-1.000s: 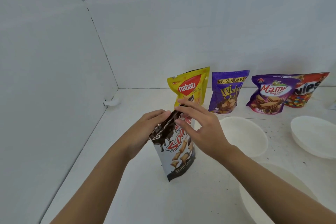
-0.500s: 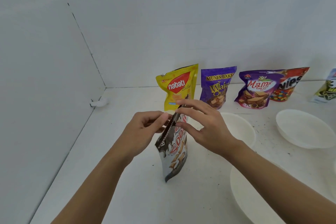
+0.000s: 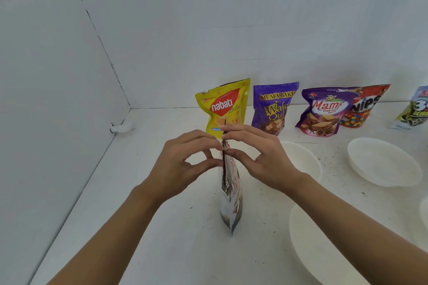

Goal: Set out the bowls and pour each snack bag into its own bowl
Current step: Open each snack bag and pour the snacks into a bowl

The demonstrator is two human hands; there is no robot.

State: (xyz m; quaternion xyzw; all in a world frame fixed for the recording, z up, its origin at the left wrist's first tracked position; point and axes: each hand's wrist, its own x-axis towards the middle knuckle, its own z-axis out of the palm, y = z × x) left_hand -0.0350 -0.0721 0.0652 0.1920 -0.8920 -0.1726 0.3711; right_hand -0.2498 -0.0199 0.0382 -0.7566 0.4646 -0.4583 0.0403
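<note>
A brown and white snack bag (image 3: 230, 194) stands upright on the white table (image 3: 162, 227), edge-on to me. My left hand (image 3: 185, 164) pinches its top edge from the left and my right hand (image 3: 261, 157) pinches it from the right. Along the back wall stand a yellow Nabati bag (image 3: 223, 105), a purple wafer bag (image 3: 273, 106), a purple Mamz bag (image 3: 322, 111), a red Nips bag (image 3: 364, 105) and part of another bag (image 3: 414, 111). White bowls sit behind my right hand (image 3: 303, 159), at the right (image 3: 382, 162) and under my right forearm (image 3: 319, 245).
A white side wall (image 3: 58, 122) closes the table on the left and a back wall (image 3: 231, 30) runs behind the bags. A small white lump (image 3: 121, 127) lies in the corner. Another bowl's rim (image 3: 423, 220) shows at the right edge.
The bag has turned from facing me to edge-on. Both hands have shifted to pinch opposite sides of its top. My view has swung a little to the right.
</note>
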